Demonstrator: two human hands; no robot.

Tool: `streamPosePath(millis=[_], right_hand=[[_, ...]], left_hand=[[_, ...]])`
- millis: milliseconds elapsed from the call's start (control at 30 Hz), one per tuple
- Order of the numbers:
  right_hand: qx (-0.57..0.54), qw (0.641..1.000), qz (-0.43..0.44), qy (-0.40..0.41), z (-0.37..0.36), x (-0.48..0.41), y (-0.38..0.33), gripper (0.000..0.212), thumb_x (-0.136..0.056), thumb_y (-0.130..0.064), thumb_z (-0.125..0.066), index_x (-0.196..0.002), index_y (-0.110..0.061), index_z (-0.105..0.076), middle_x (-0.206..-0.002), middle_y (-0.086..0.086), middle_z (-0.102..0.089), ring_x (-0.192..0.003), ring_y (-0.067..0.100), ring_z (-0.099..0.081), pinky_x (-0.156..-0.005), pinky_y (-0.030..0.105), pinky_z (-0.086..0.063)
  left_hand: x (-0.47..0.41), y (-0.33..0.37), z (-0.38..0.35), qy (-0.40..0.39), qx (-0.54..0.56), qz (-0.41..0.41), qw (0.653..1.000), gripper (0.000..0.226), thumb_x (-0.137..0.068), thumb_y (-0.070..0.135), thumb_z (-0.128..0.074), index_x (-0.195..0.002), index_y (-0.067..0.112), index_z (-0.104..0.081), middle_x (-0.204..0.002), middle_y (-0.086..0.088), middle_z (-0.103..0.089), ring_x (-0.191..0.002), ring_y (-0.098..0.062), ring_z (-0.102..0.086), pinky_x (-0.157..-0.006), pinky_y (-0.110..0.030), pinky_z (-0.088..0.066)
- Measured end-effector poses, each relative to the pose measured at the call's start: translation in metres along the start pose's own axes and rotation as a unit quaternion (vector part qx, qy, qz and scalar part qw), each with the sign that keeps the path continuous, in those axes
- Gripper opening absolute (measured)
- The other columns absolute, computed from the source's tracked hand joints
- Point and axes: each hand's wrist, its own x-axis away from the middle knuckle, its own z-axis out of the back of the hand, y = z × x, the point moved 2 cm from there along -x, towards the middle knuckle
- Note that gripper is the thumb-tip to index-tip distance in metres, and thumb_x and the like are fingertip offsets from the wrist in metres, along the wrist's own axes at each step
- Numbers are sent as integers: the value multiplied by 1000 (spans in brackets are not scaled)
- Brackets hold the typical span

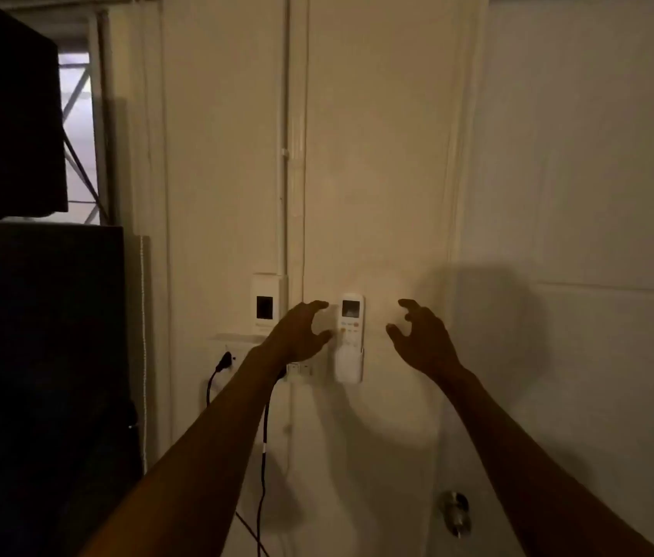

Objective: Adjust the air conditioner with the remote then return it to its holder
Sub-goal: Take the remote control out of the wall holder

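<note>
A white air-conditioner remote [350,321] with a small screen and orange buttons stands upright in a white wall holder [349,365] on the cream wall. My left hand [302,330] hovers just left of the remote, fingers spread and curled, its thumb close to the buttons; whether it touches them is unclear. My right hand [423,335] is raised to the right of the remote, a clear gap apart, fingers curled and holding nothing. The air conditioner itself is out of view.
A white wall switch plate [265,303] sits left of the remote. Below it a black plug and cable [263,456] hang from an outlet. Tall dark furniture [36,355] fills the left side. A metal door knob [455,510] shows low on the right.
</note>
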Motion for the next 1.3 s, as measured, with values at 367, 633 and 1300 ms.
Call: streamPosePath(millis=[367,633,1300], right_hand=[[-157,984,19,79,-63,-28,3,45,-78,4,-57,-118,-17,-52,-103,8,-61,-90,19,-60,-74,24,-53],[-248,965,2,83,-90,-25,11,41,-82,-11,-64,-118,-26,-52,-113,-3,-63,-92,3,-61,-75,12,-52],[-283,952,44,108,-103,-18,12,45,-84,-13,-62,-127,-16,-48,-119,3,-62,-101,4,-60,-81,6,-46]], left_hand=[[-41,-15,-46,94,260,-16,961,60,-74,-4,-70,-126,15,-48,-113,-8,-58,-95,-17,-58,-64,-15,-53],[-40,-27,-64,113,386,-32,915,48,-82,-14,-54,-127,4,-49,-111,-6,-58,-94,-12,-58,-70,-9,-53],[-46,-41,-80,111,443,-23,889,58,-81,-20,-53,-134,2,-44,-119,-12,-58,-93,-2,-63,-74,-10,-53]])
